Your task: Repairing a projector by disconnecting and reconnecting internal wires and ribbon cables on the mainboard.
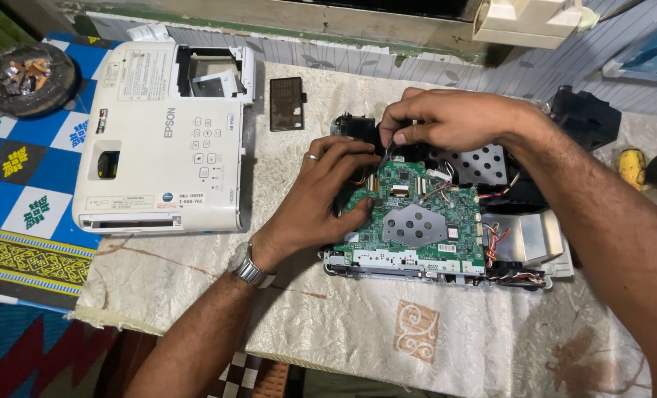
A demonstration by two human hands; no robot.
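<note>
The left hand (327, 193) lies flat on the left edge of a green circuit board (417, 217), its fingers (354, 221) spread and loosely curled, pressing on the board rather than gripping anything. A ring sits on one finger and a metal wristwatch (246, 267) circles the wrist.

The right hand (446, 118) comes in from above the board's far edge. Its fingers (402, 136) are pinched together on something small and dark at the board's top left corner; what exactly they pinch is too small to tell.

The board sits in an opened projector chassis (520, 243) on the cloth-covered surface (358, 324), directly beneath both sets of fingers. A grey metal plate with round holes (415, 225) lies at the board's middle, just right of the left fingers. Bundles of coloured wires (494, 239) run along the board's right side, away from both hands.

Well left of the left fingers lies a white projector top cover (163, 140), with a small dark rectangular panel (286, 103) between it and the hands. A round dark dish (26, 77) sits at the far left.
</note>
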